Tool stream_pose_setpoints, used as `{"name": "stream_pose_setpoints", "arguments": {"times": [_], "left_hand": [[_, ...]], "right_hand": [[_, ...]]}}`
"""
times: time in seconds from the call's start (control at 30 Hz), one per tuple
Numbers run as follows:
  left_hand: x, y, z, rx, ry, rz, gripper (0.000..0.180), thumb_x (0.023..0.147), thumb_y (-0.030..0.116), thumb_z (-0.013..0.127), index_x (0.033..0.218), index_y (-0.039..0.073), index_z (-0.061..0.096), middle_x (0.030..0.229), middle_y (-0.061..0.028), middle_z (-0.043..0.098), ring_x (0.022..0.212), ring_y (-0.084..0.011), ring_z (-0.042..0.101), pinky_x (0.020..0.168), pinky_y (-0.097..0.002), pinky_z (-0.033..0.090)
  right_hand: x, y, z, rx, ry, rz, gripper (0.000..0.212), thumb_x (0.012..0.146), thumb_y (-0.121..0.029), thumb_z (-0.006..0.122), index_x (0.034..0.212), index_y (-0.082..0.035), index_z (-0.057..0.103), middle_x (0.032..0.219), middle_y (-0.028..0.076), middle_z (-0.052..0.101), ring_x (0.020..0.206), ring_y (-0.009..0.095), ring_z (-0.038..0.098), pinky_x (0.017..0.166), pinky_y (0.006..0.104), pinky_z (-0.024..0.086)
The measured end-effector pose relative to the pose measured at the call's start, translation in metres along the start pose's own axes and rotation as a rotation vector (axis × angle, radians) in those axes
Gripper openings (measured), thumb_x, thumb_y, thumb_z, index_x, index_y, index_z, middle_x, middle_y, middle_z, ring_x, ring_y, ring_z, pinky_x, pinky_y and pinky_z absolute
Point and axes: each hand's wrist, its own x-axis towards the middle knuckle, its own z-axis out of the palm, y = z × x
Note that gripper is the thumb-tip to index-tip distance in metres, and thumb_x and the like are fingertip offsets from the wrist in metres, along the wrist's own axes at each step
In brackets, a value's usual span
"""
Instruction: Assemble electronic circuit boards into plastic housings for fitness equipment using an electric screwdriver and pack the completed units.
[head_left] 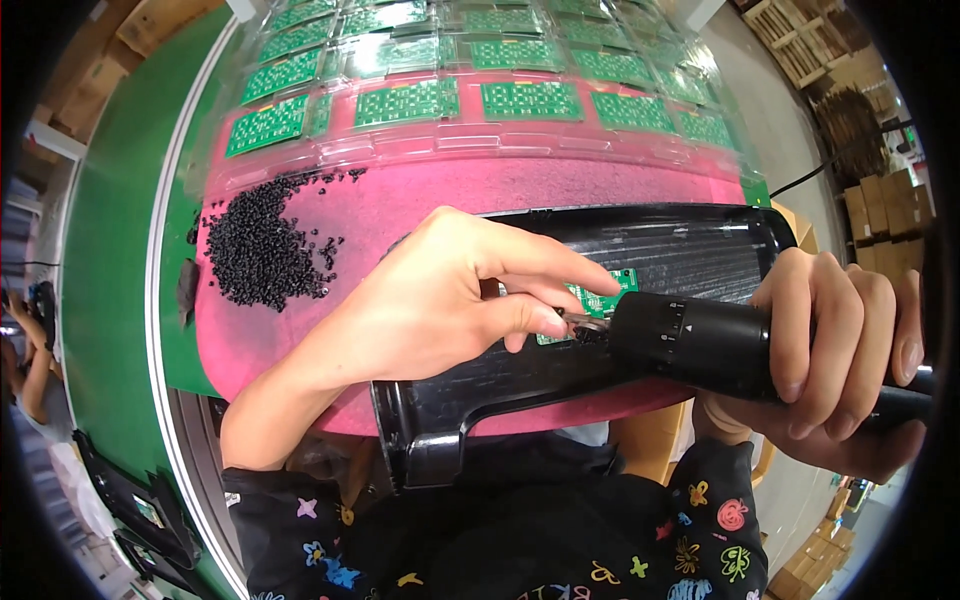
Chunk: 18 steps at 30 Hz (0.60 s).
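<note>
My right hand [840,350] wraps round a black electric screwdriver [690,340], which lies nearly level and points left. Its metal tip [590,322] reaches my left hand [460,290]. There my thumb and a finger are pinched together while the forefinger stretches out above; whatever sits between them is too small to make out. Just beneath the tip is a green circuit board [624,282], partly covered by my fingers and the screwdriver. That board rests inside a long black plastic housing [700,240] with raised edges.
A pile of small black screws [262,245] lies left on the pink mat [400,190]. Clear plastic trays [470,138] with several green boards [530,101] stand at the far side. Cardboard boxes [885,215] are stacked off to the right, and another person's arm [38,345] shows far left.
</note>
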Motion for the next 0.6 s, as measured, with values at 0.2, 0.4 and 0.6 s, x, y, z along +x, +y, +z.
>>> {"name": "stream_pose_setpoints", "arguments": {"times": [0.2, 0.4, 0.6], "left_hand": [[0.003, 0.007, -0.004, 0.116, -0.061, -0.046, 0.041, 0.077, -0.015, 0.061, 0.114, 0.0, 0.068, 0.088, -0.0123, 0.072, 0.075, -0.0137, 0.067, 0.061, -0.0255, 0.052], [-0.002, -0.026, -0.016, 0.832, 0.168, 0.236, 0.016, 0.079, -0.001, 0.068, 0.095, -0.002, 0.065, 0.082, -0.0172, 0.068, 0.075, -0.0336, 0.067, 0.067, -0.0368, 0.053], [-0.005, -0.015, -0.014, 0.865, 0.104, 0.154, 0.012, 0.078, 0.004, 0.069, 0.088, -0.002, 0.066, 0.08, -0.0174, 0.065, 0.077, -0.037, 0.064, 0.068, -0.0412, 0.05]], "right_hand": [[0.001, 0.008, -0.003, 0.054, -0.031, 0.036, 0.038, 0.076, -0.027, 0.073, 0.092, -0.008, 0.044, 0.057, -0.004, 0.056, 0.043, 0.005, 0.054, 0.051, 0.0173, 0.05], [0.001, 0.023, -0.012, -0.158, -0.099, 0.329, 0.044, 0.087, -0.046, 0.063, 0.102, -0.009, 0.045, 0.064, -0.004, 0.053, 0.048, 0.008, 0.05, 0.051, 0.0238, 0.04], [-0.003, 0.027, -0.01, -0.216, 0.016, 0.44, 0.046, 0.088, -0.048, 0.059, 0.102, -0.007, 0.045, 0.063, -0.002, 0.049, 0.046, 0.009, 0.045, 0.051, 0.0256, 0.038]]}}
